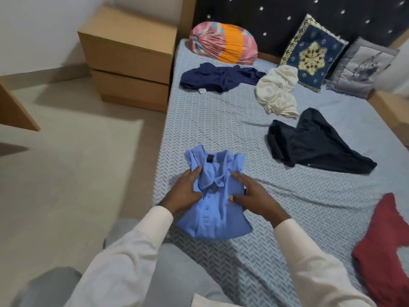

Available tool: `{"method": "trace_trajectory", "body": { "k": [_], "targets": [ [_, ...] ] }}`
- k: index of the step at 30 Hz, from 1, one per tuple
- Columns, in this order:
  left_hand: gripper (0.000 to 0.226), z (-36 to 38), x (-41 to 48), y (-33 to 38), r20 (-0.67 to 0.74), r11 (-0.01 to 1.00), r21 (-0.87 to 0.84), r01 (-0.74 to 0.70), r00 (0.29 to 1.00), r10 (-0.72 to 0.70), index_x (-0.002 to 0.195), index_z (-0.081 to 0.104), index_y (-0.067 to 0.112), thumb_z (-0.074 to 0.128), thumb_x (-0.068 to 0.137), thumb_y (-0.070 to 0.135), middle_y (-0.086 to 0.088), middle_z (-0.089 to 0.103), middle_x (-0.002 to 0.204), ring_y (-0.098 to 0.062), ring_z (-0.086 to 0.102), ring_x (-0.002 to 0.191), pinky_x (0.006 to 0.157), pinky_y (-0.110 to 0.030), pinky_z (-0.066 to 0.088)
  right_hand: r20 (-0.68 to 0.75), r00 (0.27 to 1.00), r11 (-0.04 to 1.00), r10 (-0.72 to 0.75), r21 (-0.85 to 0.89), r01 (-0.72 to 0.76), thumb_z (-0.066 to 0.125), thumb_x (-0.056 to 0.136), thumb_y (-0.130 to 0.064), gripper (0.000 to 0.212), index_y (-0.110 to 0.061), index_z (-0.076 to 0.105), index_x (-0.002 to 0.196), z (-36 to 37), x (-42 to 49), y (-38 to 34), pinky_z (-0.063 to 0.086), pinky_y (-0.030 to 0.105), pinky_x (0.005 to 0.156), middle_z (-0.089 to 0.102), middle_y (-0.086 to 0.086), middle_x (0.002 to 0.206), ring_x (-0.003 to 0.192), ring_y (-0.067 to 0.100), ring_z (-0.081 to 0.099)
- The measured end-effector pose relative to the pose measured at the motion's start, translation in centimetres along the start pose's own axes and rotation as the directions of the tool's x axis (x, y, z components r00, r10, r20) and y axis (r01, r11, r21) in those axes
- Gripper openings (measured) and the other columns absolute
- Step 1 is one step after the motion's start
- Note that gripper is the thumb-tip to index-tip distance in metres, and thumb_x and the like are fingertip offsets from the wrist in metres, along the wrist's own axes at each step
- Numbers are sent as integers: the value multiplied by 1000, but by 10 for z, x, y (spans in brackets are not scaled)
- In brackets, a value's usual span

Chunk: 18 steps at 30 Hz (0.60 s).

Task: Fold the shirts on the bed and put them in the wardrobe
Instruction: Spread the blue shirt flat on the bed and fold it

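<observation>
A light blue polo shirt (213, 214), folded into a small bundle, lies near the left edge of the bed (221, 120). My left hand (184, 190) grips its left side, fingers curled over the fabric by the collar. My right hand (252, 197) rests on its right side with fingers spread and the thumb tucked against the cloth. Unfolded on the bed lie a navy shirt (218, 77), a cream shirt (277, 91), a black shirt (314, 144) and a red shirt (385, 251) at the right edge.
A pink and orange bolster (222, 42) and two cushions (312, 53) lean on the dark headboard. A wooden bedside cabinet (130, 56) stands left of the bed. Beige floor (73, 162) runs along the left; a wooden panel edge (13, 111) juts in at far left.
</observation>
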State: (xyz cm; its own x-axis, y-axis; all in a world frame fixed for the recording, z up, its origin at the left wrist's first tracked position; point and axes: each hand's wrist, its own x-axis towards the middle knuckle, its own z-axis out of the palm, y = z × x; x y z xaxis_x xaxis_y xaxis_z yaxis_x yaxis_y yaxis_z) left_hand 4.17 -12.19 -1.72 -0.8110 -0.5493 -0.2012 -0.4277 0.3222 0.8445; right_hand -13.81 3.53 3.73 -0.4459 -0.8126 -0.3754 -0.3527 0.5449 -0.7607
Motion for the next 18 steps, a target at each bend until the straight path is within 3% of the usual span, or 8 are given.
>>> {"method": "trace_trajectory", "body": {
  "k": [5,9,12,15,18],
  "targets": [
    [88,-84,-21,-5,0,999,-17,33,999,-33,156,14,23,64,85,10,-3,18,160,-21,29,143,105,-32,39,-30,998,997,-47,-55,46,70,84,3,74,-19,40,149,29,29,-59,61,46,66,50,4,141,98,23,69],
    [88,-165,-61,15,-52,995,-46,91,994,-94,156,15,23,60,84,3,1,14,161,-20,28,144,106,-32,40,-22,991,989,-130,-73,128,65,83,9,74,-21,40,147,52,26,-125,61,37,64,46,6,145,104,22,64],
    [86,-223,-97,39,-89,988,-61,142,985,-147,155,19,23,58,83,-2,0,20,159,-23,36,139,100,-34,45,15,989,989,-147,17,147,61,84,12,76,-26,40,146,63,9,-177,57,28,58,47,4,144,102,22,65],
    [85,-277,-133,69,-130,979,-89,185,972,-195,154,22,26,57,82,-3,1,24,155,-26,44,132,91,-36,51,51,987,977,-152,159,142,61,84,15,74,-28,43,142,65,-12,-228,59,34,61,48,4,144,106,24,65],
    [84,-326,-168,109,-176,972,-95,214,958,-228,154,22,28,56,83,-2,4,24,155,-26,50,126,82,-28,50,98,978,967,-185,197,163,62,84,15,73,-29,44,140,57,-35,-288,59,40,63,47,2,145,108,24,65]
  ]
}}
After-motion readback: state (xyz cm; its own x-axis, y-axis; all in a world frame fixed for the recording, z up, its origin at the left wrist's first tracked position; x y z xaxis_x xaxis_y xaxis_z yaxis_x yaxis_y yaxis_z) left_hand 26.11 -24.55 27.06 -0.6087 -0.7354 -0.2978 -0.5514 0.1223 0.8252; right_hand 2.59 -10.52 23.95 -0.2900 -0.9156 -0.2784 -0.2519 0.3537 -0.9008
